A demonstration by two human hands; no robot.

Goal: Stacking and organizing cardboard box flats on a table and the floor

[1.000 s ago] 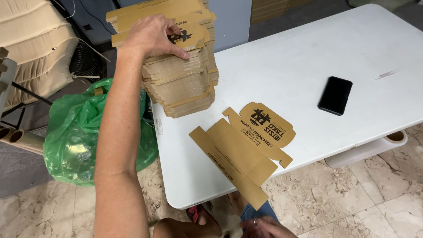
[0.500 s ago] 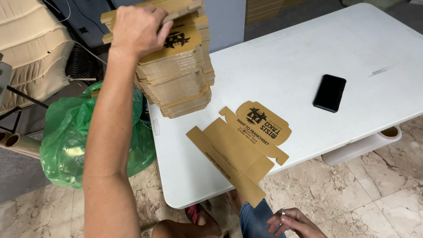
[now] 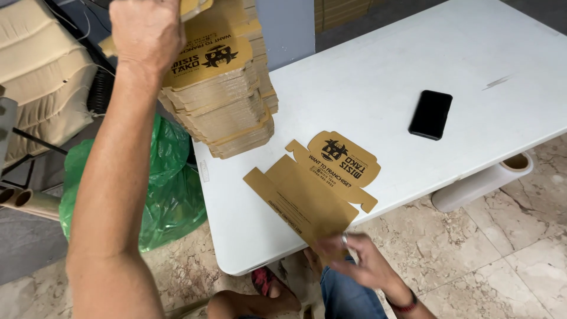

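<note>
White table (image 3: 378, 88): carton stack (image 3: 227, 112), flat carton (image 3: 316, 183), phone (image 3: 430, 114)

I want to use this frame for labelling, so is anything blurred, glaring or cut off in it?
Head view: even, soft light with no harsh glare on the white table; the right hand at the flat brown cardboard box blank is slightly motion-blurred; the left hand on the stack of folded brown cardboard blanks is cropped by the top edge; the black phone is sharp.

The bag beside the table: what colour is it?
Green, translucent plastic bag, seen in the head view.
</note>
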